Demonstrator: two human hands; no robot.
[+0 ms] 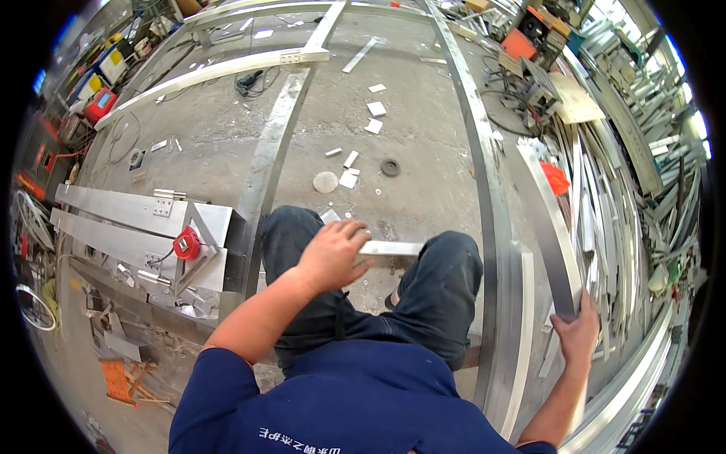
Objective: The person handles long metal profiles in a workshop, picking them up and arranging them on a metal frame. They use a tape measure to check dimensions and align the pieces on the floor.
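Note:
My left hand (333, 256) is in front of my left knee, its fingers and thumb curled about one end of a short pale metal bar (392, 248). The bar's other end reaches my right knee; how far it runs beneath my hand is hidden. Out to the right, my right hand (578, 331) is closed around the near end of a long silver metal profile (554, 227), which slants away from me. Just left of that profile, another long metal piece (522, 325) lies beside a long beam (473, 121).
Left, a red round tool (187, 244) and a metal triangle frame (200, 261) sit on thick metal beams (113, 198). Small offcuts (376, 109) and a dark disc (390, 167) litter the floor ahead. Stacked metal strips (605, 227) crowd the right. An orange folding stool (117, 380) stands lower left.

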